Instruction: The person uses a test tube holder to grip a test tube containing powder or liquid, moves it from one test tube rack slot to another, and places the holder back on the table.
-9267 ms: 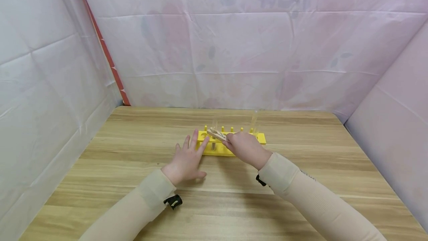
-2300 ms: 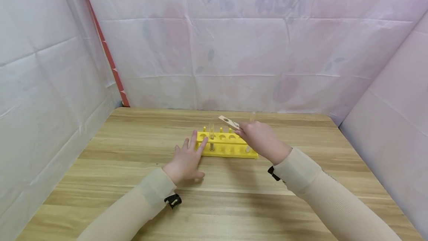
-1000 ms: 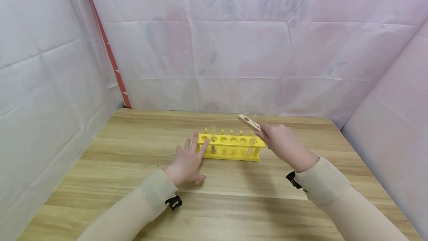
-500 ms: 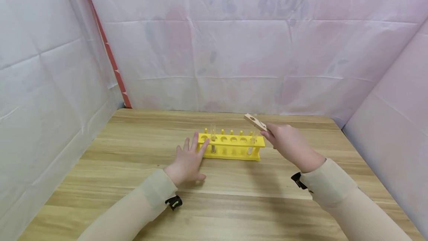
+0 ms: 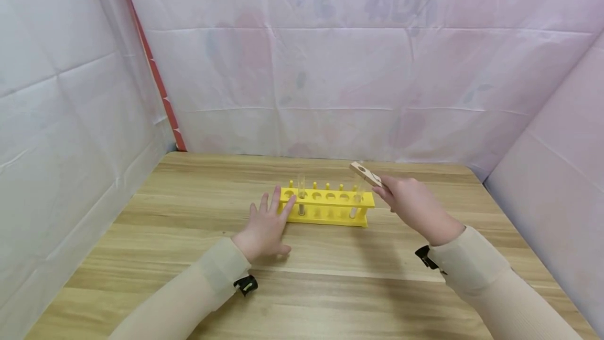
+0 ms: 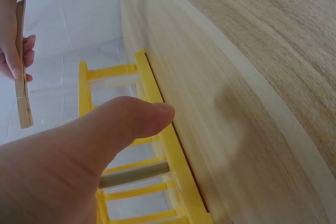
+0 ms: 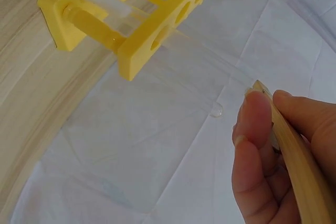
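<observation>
A yellow test tube rack (image 5: 325, 221) stands on the table. My left hand (image 5: 264, 229) lies with spread, straight fingers at its left end. My right hand (image 5: 417, 206) grips a wooden test tube clamp (image 5: 367, 174) by its rear, above the rack's right end. One glass test tube (image 5: 301, 209), with dark grey contents at the bottom, is in a hole near my left fingertips. Another test tube (image 5: 353, 212), with white contents, leans slightly in the rightmost hole. In the right wrist view the clamp's tip (image 7: 259, 85) is close beside that tube's mouth.
The wood-grain table (image 5: 302, 287) reaches back to a pale patterned cloth (image 5: 330, 77) hanging behind it. White cloth (image 5: 61, 119) hangs at the left and more at the right. Short yellow pegs (image 5: 327, 186) stand up along the rack's rear.
My right hand has carried the clamp from the left test tube to the right one, shifting slightly further right in the last second. The left hand stays at the rack's left end.
</observation>
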A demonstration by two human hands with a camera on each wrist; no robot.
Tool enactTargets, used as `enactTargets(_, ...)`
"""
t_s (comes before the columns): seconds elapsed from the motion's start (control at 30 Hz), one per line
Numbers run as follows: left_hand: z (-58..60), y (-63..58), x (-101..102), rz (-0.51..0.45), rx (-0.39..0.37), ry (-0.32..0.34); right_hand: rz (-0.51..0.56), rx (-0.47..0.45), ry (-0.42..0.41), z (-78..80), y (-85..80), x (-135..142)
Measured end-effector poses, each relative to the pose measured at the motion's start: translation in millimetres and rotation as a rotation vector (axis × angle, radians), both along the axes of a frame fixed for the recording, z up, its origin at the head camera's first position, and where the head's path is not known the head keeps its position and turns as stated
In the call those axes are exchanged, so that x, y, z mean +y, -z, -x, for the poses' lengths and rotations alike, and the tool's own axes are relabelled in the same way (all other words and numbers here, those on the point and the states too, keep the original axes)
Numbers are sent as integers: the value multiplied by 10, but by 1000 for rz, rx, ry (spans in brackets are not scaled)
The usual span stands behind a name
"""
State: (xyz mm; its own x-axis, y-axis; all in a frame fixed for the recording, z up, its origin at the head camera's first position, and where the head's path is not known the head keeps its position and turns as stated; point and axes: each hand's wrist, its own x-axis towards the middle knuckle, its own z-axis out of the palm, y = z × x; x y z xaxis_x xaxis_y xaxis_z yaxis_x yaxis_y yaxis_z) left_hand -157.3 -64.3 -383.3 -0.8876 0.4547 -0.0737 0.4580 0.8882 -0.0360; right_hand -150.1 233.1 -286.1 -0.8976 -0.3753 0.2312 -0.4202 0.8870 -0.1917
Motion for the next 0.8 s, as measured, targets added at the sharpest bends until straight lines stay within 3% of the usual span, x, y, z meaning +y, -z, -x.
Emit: enactTargets(0.8,-11,20,16,0,-19,-1,24,-21,13,-55,10,92)
